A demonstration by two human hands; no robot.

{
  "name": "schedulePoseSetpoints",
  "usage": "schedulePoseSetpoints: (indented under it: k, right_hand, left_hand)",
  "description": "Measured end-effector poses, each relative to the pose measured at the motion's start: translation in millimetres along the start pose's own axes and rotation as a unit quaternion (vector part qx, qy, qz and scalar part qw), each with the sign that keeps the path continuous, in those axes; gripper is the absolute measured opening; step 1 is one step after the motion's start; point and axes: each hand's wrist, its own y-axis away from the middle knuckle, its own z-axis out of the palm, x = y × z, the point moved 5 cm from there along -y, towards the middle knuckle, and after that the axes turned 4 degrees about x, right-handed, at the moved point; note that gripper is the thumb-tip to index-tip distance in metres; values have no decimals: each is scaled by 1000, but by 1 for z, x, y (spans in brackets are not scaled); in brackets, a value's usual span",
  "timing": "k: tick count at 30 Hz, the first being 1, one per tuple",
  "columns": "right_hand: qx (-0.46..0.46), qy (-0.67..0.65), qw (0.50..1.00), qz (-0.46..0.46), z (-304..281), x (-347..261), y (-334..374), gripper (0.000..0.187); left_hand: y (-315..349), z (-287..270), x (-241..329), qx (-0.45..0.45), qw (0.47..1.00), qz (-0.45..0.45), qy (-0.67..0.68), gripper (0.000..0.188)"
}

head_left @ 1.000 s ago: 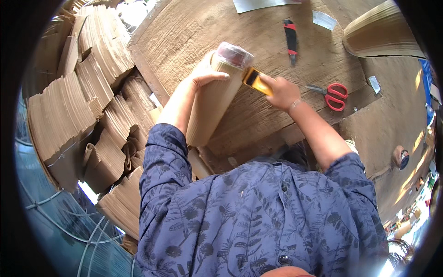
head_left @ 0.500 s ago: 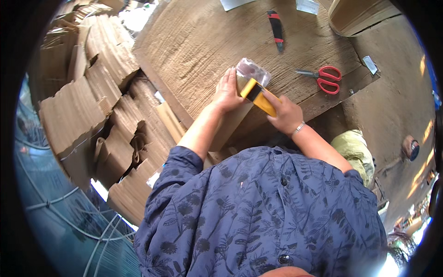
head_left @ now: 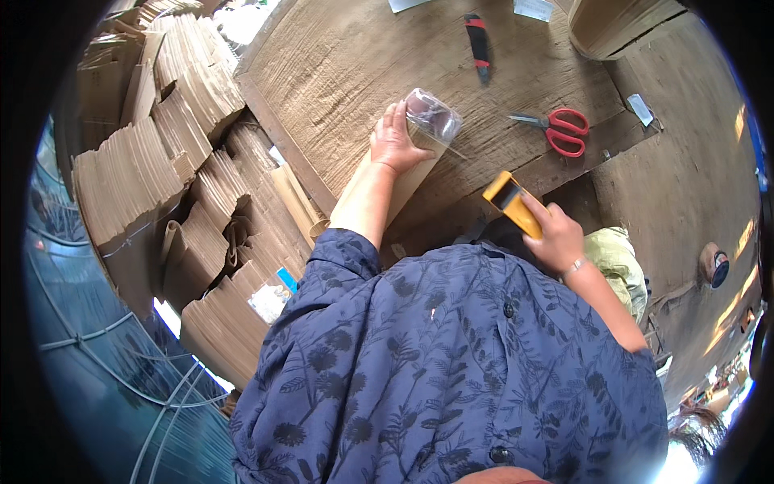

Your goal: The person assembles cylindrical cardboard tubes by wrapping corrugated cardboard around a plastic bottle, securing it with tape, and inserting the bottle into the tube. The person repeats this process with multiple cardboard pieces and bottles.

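A long tan cardboard package (head_left: 413, 184) lies slanted on the wooden table, its far end covered in crinkled clear plastic (head_left: 435, 117) over something reddish brown. My left hand (head_left: 395, 147) holds it down near that end, fingers over its left side and thumb spread across the top. Off to the right, apart from the package, my right hand (head_left: 558, 236) grips a yellow hand tool with a black part (head_left: 513, 203); its exact kind is unclear. Red-handled scissors (head_left: 564, 133) lie beyond the tool. Farther back lies a black and red utility knife (head_left: 477, 48).
Stacks of cut corrugated cardboard (head_left: 129, 173) crowd the left side. A pale green sack (head_left: 617, 266) sits by my right forearm. White paper pieces (head_left: 641, 110) lie on the table (head_left: 322, 81). A tan cardboard roll (head_left: 621, 28) stands at the far right.
My right hand has moved the yellow tool right and nearer to me, away from the package. My left hand stays on the package near its plastic-covered end.
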Motion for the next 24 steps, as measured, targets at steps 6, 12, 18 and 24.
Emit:
schedulePoseSetpoints:
  k: [6, 12, 18, 24]
  right_hand:
    - [-86, -4, 996, 25, 94, -3, -98, 71]
    - [-30, -58, 998, -3, 108, -65, -172, 72]
    - [-39, -35, 999, -6, 87, -98, -199, 71]
    - [-19, -33, 998, -42, 27, -77, -146, 69]
  left_hand:
    - [-60, -12, -64, -155, 939, 0, 306, 124]
    - [-84, -51, -118, -120, 888, -83, 437, 99]
    - [-55, -47, -61, 77, 994, -18, -75, 131]
    - [-63, -40, -84, 62, 998, -16, -29, 133]
